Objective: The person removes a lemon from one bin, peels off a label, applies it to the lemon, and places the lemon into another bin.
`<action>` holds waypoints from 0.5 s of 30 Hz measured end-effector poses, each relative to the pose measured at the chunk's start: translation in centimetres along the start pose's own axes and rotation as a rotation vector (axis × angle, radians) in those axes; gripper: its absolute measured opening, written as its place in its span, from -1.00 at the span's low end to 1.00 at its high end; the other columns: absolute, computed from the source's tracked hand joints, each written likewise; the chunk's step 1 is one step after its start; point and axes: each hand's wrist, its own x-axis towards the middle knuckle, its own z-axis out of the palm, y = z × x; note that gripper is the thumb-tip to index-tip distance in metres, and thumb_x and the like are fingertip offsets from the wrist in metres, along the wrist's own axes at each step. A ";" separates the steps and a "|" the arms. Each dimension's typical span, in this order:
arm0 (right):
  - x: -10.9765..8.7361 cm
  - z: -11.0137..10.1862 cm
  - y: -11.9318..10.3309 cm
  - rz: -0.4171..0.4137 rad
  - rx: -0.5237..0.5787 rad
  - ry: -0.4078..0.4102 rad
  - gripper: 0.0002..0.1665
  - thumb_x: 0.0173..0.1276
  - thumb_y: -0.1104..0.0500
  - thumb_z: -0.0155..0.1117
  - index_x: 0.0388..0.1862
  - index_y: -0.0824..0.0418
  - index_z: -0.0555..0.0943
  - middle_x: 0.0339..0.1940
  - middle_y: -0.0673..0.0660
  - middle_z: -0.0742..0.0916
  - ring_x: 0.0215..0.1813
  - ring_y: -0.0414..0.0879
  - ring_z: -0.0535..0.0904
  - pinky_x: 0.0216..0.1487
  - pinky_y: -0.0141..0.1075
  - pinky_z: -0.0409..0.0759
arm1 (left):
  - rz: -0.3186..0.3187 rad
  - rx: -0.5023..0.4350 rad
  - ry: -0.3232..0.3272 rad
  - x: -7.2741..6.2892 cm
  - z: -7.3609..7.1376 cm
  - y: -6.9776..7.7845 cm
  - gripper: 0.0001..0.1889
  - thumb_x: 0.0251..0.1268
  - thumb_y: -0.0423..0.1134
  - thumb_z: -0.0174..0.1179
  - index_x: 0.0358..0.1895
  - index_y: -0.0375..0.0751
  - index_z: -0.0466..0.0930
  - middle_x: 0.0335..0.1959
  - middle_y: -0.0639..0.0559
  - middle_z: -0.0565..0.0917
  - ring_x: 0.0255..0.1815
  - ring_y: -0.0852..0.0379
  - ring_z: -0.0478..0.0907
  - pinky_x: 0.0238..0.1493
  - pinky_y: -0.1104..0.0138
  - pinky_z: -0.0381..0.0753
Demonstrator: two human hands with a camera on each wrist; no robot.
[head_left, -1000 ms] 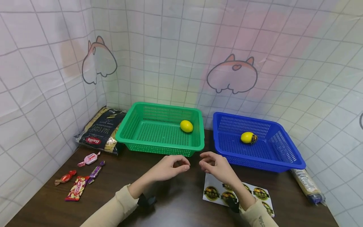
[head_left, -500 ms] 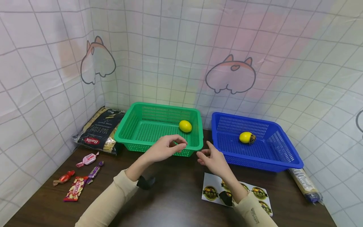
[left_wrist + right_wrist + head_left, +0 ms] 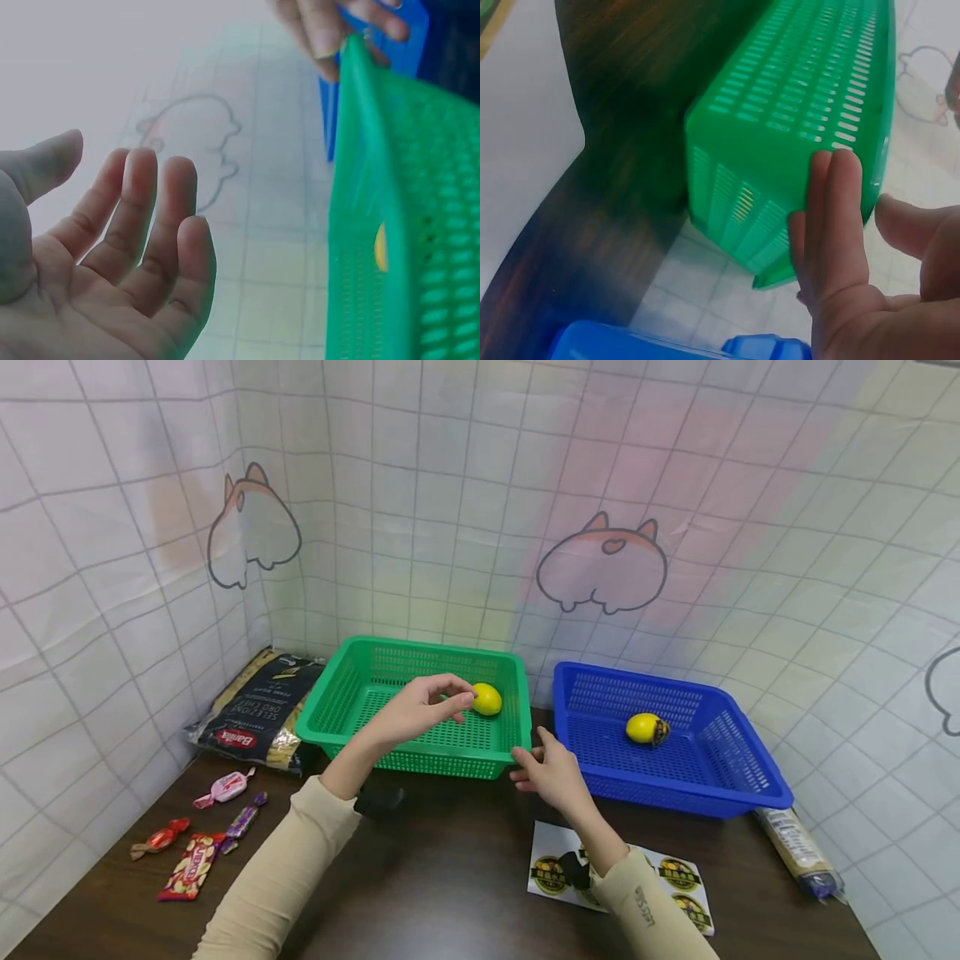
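My left hand point(image 3: 422, 712) hovers over the near side of the green basket point(image 3: 427, 760), fingers loosely bent and apart, palm bare in the left wrist view. In the head view its fingertips overlap a plain yellow lemon point(image 3: 488, 700) lying in that basket. At the basket's near right corner is my right hand point(image 3: 553, 777). Its straight fingers point(image 3: 840, 225) lie along the outer wall, with the thumb right at the rim. A second lemon point(image 3: 643, 727), with a dark label on one end, lies in the blue basket point(image 3: 667, 789) to the right.
A sheet of round stickers point(image 3: 678, 875) lies under my right forearm. Several wrapped candies point(image 3: 227, 787) are at the left, before a dark pasta bag point(image 3: 258, 706). A long packet point(image 3: 801, 852) lies right of the blue basket. Gridded cloth point(image 3: 450, 527) stands behind.
My left hand has moved forward and left, up over the green basket. My right hand has reached forward to that basket's corner. The view has shifted slightly.
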 end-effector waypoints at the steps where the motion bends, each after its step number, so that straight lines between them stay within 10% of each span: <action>1: 0.1 0.0 0.0 0.000 0.013 0.009 -0.10 0.50 0.03 0.19 0.62 0.23 -0.01 0.18 0.37 0.66 -0.22 0.00 0.81 -0.11 -0.08 0.76 | -0.001 -0.008 -0.003 0.3 -0.4 0.2 -0.65 0.50 0.05 0.08 0.15 -0.04 0.57 0.16 -0.08 0.65 -0.09 0.09 0.68 0.08 0.20 0.61; 9: 0.4 0.2 0.1 -0.025 0.035 0.016 -0.19 0.49 0.10 0.20 0.58 0.30 0.11 0.03 0.37 0.70 -0.35 -0.19 0.76 -0.23 -0.32 0.76 | -0.022 -0.061 0.001 3.1 -3.2 0.8 -0.59 0.52 0.08 0.03 0.21 -0.08 0.52 0.17 -0.12 0.64 0.01 -0.02 0.65 0.12 0.21 0.62; 15: 0.5 0.2 0.1 -0.049 0.004 0.007 -0.19 0.49 0.08 0.19 0.58 0.29 0.13 0.04 0.38 0.69 -0.23 0.05 0.80 -0.10 -0.15 0.76 | -0.061 -0.116 -0.009 4.8 -3.9 0.3 -0.56 0.51 0.13 0.02 0.23 -0.06 0.51 0.16 -0.10 0.60 0.10 -0.08 0.64 0.28 0.11 0.57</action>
